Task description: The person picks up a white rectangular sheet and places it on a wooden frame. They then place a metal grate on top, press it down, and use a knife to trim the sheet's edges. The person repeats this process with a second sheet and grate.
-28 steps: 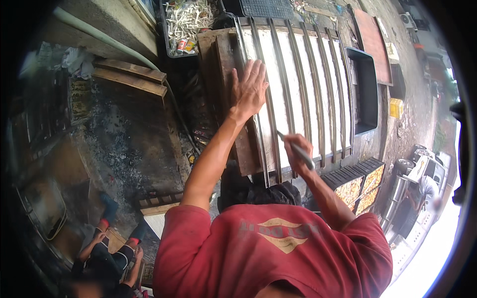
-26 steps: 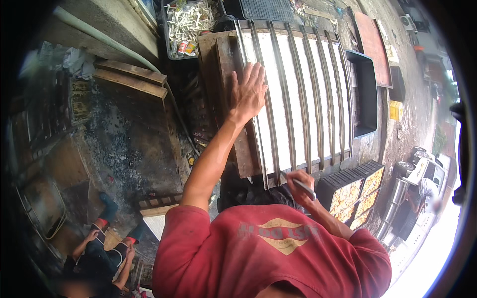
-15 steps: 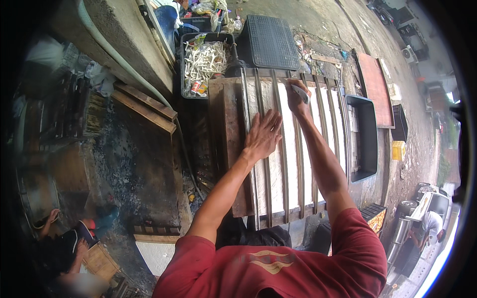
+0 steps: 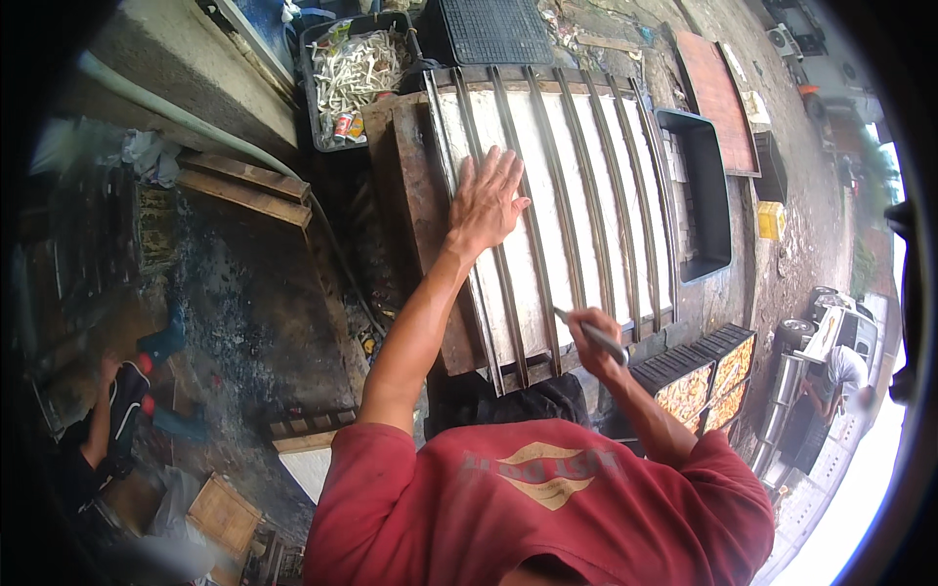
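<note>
Two bare hands are at work on a long white slab that lies under thin, dark, rusty metal bars. The slab looks flat and chalky, and it sits in a brown wooden frame near the middle of the view. The bars run side by side from twelve o'clock down to six o'clock.

The left hand lies flat on the slab and bars with its fingers spread wide open. It holds nothing.

The right hand is curled into a closed fist around a thin grey metal tool. It is at the near end of the slab, at about five o'clock from the left hand. The tool's tip points at the white surface.

At three o'clock, just beside the slab, is a deep black plastic tray. At eleven o'clock a black crate holds pale, bony-looking scraps. At twelve o'clock lies a black grid mat. At eight o'clock, well apart, a person crouches on the dark, dirty ground.
</note>
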The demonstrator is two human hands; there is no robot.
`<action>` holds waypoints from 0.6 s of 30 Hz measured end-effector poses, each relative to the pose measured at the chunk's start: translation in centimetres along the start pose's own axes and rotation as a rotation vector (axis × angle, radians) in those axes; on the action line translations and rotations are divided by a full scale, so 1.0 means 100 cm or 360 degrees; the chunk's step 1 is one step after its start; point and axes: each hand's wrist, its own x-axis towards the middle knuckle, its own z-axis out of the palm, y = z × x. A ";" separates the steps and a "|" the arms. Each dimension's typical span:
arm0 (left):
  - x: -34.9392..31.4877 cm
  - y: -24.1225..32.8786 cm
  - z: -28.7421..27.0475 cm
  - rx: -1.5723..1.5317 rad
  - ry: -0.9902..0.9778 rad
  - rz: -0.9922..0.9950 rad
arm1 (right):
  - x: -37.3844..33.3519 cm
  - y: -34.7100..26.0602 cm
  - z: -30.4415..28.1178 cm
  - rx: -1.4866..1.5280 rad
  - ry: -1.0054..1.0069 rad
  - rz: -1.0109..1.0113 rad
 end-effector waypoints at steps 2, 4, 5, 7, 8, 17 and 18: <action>0.000 0.001 -0.002 -0.0027 -0.0072 -0.0014 | -0.040 -0.008 -0.031 -0.0179 -0.0240 -0.0027; 0.001 0.003 -0.005 -0.0064 -0.0073 -0.0031 | -0.004 -0.004 -0.040 -0.0039 -0.0245 -0.0115; 0.000 0.005 -0.007 -0.0073 -0.0087 -0.0025 | 0.045 0.008 -0.036 -0.0010 -0.0188 -0.0030; -0.002 0.007 -0.010 -0.0104 -0.0091 -0.0039 | 0.168 0.033 -0.010 -0.0049 0.0210 -0.0198; -0.002 0.008 -0.011 -0.0111 -0.0077 -0.0036 | 0.226 0.046 0.004 0.0007 0.0385 -0.0155; 0.004 0.005 -0.004 0.0014 0.0076 0.0007 | 0.252 0.096 0.034 0.0109 0.0279 -0.0030; 0.005 0.005 -0.002 0.0025 -0.0046 -0.0025 | 0.200 0.086 0.018 0.0028 0.0214 0.0079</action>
